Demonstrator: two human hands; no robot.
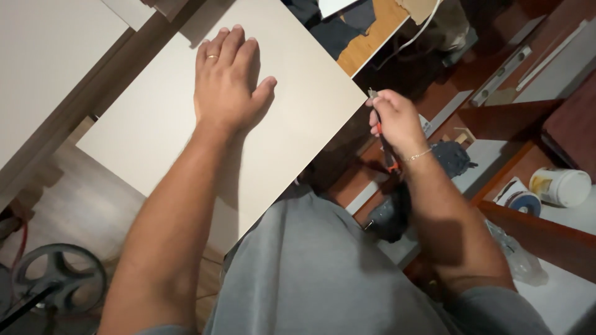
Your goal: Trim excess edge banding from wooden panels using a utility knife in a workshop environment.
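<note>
We see the pale panel (186,118) lying flat, its right corner jutting past the cluttered counter (559,310). Our left hand (226,77) presses it, palm down, grip released, bare board all around. Off that corner, our right hand (397,118) clenches an orange-handled tool (386,149).

Pale square tile (186,118) flat, tilted diamond-wise; slim orange-handled tool (383,139), possibly pliers, upright.

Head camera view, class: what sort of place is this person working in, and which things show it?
Probably a tiling or renovation site. The left hand lies flat on a large pale square tile, the right hand grips a slim orange-handled tool, and a white lidded plastic tub sits among scattered offcuts.
</note>
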